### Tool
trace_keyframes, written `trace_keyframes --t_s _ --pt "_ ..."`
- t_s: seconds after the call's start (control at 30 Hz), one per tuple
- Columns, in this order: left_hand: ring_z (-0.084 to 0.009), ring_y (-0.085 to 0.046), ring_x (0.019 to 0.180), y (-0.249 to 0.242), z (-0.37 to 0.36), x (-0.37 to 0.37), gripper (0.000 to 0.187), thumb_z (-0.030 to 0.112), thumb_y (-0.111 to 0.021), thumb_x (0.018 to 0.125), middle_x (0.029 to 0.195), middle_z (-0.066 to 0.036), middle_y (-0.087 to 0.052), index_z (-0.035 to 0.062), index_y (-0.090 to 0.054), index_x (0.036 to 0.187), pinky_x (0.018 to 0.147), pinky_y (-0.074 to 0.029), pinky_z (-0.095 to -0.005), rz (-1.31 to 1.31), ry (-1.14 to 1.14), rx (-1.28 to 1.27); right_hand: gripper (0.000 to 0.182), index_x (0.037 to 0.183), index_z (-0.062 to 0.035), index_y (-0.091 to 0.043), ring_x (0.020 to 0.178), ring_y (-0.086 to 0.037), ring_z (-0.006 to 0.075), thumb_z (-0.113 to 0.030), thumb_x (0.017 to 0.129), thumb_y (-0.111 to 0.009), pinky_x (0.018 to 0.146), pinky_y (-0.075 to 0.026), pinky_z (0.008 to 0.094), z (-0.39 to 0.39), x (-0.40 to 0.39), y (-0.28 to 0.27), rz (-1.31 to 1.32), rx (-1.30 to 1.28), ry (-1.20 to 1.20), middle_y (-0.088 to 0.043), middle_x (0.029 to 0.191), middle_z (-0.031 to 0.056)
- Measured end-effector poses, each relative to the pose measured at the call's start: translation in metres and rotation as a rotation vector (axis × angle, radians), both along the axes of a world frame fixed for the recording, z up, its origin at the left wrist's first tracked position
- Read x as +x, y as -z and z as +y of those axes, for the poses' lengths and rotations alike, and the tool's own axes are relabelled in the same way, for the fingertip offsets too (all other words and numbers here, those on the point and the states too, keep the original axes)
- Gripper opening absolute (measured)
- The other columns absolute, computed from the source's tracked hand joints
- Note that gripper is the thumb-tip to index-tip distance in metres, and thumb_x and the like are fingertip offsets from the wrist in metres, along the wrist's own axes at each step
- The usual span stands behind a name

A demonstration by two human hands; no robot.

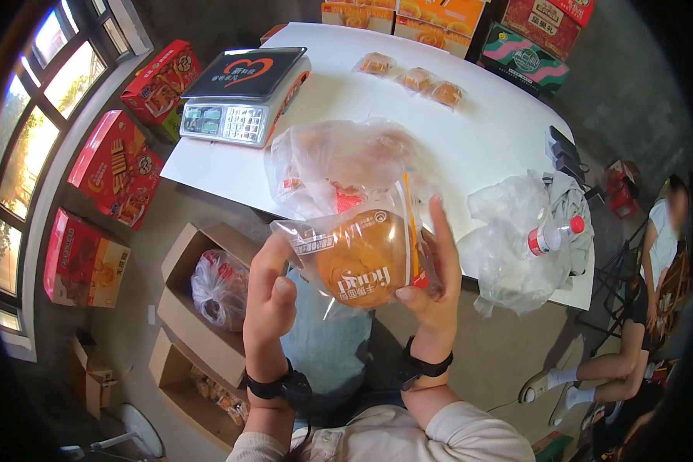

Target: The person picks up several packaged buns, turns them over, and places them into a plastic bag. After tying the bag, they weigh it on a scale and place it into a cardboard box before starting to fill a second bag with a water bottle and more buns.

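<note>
A round brown bun in a clear printed bag point(354, 258) is held up between my two hands, in front of the table's near edge. My left hand point(271, 289) grips the bag's left side, its fingers partly behind the plastic. On the bag's right side, my right hand point(436, 266) pinches the edge near an orange and white strip, with one finger pointing up. Just beyond the bun, a large clear plastic bag point(316, 154) with wrapped items inside lies on the white table point(446, 154).
A scale point(242, 96) stands at the table's back left. Wrapped buns point(417, 79) lie at the back. Plastic bags point(500, 231) and a bottle point(554, 236) are at the right. Cardboard boxes point(179, 266) sit below left. A seated person point(658, 246) is at far right.
</note>
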State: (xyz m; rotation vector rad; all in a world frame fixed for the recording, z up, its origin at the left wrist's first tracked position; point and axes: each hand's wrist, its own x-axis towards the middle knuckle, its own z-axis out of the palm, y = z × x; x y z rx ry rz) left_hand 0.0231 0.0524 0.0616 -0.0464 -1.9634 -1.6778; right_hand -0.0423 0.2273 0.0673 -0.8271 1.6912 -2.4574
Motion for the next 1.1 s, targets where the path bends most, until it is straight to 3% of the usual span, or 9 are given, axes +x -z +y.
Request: trace_keyframes --t_s 0.07,0.17,0.23,0.53,0.63,0.87,1.0,1.07,1.1 --pt "-0.0193 -0.049 0.076 -0.004 -0.001 -0.001 0.07 0.06 -0.038 0.08 0.078 -0.01 -0.052 -0.0073 -0.053 0.092 0.067 -0.038 -0.0284 -0.015 -0.01 0.015 0.081 0.13 0.0009 -0.035 0.108 -0.047 0.0179 -0.025 0.064 -0.073 0.093 -0.034 0.03 0.0 0.003 -0.001 -0.073 -0.012 -0.007 -0.046 0.124 0.0129" --pt "-0.0196 -0.049 0.074 -0.014 -0.004 -0.001 0.059 0.051 -0.044 0.079 0.077 -0.01 -0.052 -0.0063 -0.056 0.086 0.066 -0.038 -0.0288 -0.024 0.033 -0.011 0.084 0.131 0.0005 -0.035 0.1 -0.05 0.0154 -0.023 0.06 -0.074 0.089 -0.037 0.028 0.002 -0.001 0.0 -0.054 -0.09 -0.031 -0.049 0.116 0.0108" --pt "-0.0204 -0.047 0.07 -0.021 -0.001 -0.001 0.047 0.041 -0.05 0.075 0.074 -0.01 -0.051 -0.0058 -0.056 0.079 0.064 -0.037 -0.0296 -0.039 0.028 -0.076 0.086 0.131 0.0007 -0.034 0.098 -0.051 0.0159 -0.023 0.058 -0.074 0.088 -0.036 0.0275 0.001 -0.002 0.001 -0.03 -0.009 -0.04 -0.052 0.111 0.0103" --pt "-0.021 -0.042 0.064 -0.019 -0.002 0.002 0.027 0.023 -0.053 0.069 0.067 -0.01 -0.047 -0.0044 -0.054 0.071 0.058 -0.033 -0.0292 0.068 -0.018 -0.157 0.09 0.131 0.0024 -0.031 0.091 -0.054 0.0147 -0.026 0.058 -0.074 0.084 -0.037 0.0252 0.001 -0.003 -0.003 -0.091 -0.02 -0.146 -0.057 0.098 0.0086" --pt "-0.0215 -0.042 0.063 -0.013 -0.004 0.003 0.026 0.022 -0.054 0.069 0.066 -0.01 -0.046 -0.0046 -0.054 0.07 0.057 -0.032 -0.0289 0.123 -0.101 -0.181 0.092 0.133 0.0017 -0.029 0.088 -0.054 0.0138 -0.028 0.059 -0.074 0.082 -0.037 0.0246 0.0 -0.006 0.0 -0.076 -0.035 -0.185 -0.057 0.095 0.0079" --pt "-0.0228 -0.043 0.061 -0.017 -0.006 0.003 0.028 0.025 -0.054 0.071 0.065 -0.01 -0.048 -0.003 -0.056 0.069 0.057 -0.035 -0.0315 0.094 -0.024 -0.338 0.093 0.133 0.0012 -0.028 0.081 -0.054 0.013 -0.042 0.063 -0.071 0.08 -0.037 0.0235 0.013 -0.007 0.009 -0.217 0.056 -0.3 -0.059 0.087 0.0073" --pt "-0.0241 -0.046 0.063 -0.005 -0.009 -0.008 0.027 0.025 -0.052 0.075 0.066 -0.009 -0.049 -0.0009 -0.059 0.076 0.058 -0.037 -0.0309 0.156 0.075 -0.397 0.084 0.132 0.0012 -0.031 0.085 -0.055 0.0128 -0.041 0.069 -0.066 0.081 -0.039 0.0241 0.027 -0.01 0.022 -0.19 0.078 -0.169 -0.059 0.096 0.01" --pt "-0.0255 -0.048 0.065 -0.005 -0.003 -0.012 0.03 0.029 -0.053 0.077 0.068 -0.01 -0.052 0.0001 -0.059 0.078 0.06 -0.039 -0.0318 -0.137 0.06 -0.187 0.08 0.131 0.0008 -0.032 0.088 -0.056 0.0129 -0.041 0.071 -0.064 0.082 -0.04 0.0248 0.037 -0.019 0.029 -0.252 0.023 -0.14 -0.058 0.102 0.0113" --pt "-0.0255 -0.048 0.065 -0.005 0.003 -0.017 0.03 0.029 -0.053 0.077 0.068 -0.01 -0.052 0.0001 -0.059 0.078 0.06 -0.039 -0.0318 -0.135 0.058 -0.185 0.073 0.13 -0.0006 -0.035 0.09 -0.056 0.0137 -0.042 0.075 -0.058 0.077 -0.042 0.0251 0.039 -0.026 0.031 -0.276 -0.097 0.023 -0.057 0.106 0.0112"
